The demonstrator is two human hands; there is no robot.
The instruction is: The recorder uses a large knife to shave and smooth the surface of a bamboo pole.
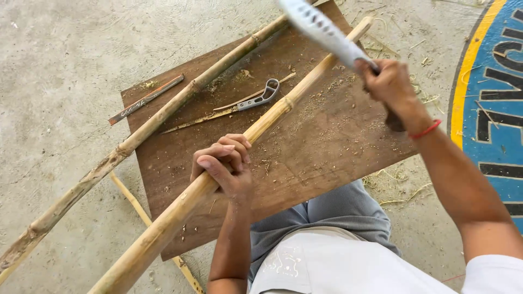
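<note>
- Rough grey concrete floor [65, 54] fills the head view, strewn with pale shavings; a painted blue and yellow round marking [490, 92] shows at the right edge.
- On the floor lies a brown wooden board [327, 141], dusted with sawdust and chips, serving as the work surface.
- Left hand [224, 166] is clenched around a long pale bamboo pole [261, 125], fingers curled over the top of it near its middle; the pole runs diagonally from lower left to upper right across the board.
- Right hand [389, 84] is closed on the handle of a broad blade [321, 30], raised above the pole's far end and blurred; a red band circles that wrist.
- A second, darker bamboo pole [158, 117] lies roughly parallel to the held one, on its left, crossing the board's upper corner and apart from both hands.
- Between the two poles rests a small folding saw [239, 106] with a grey handle, flat on the board.
- A narrow flat metal strip [146, 99] lies at the board's left corner, beyond the darker pole.
- A thin split bamboo strip [131, 198] pokes out beneath the board at lower left.
- The person's grey-trousered knee [338, 209] meets the board's near edge.
</note>
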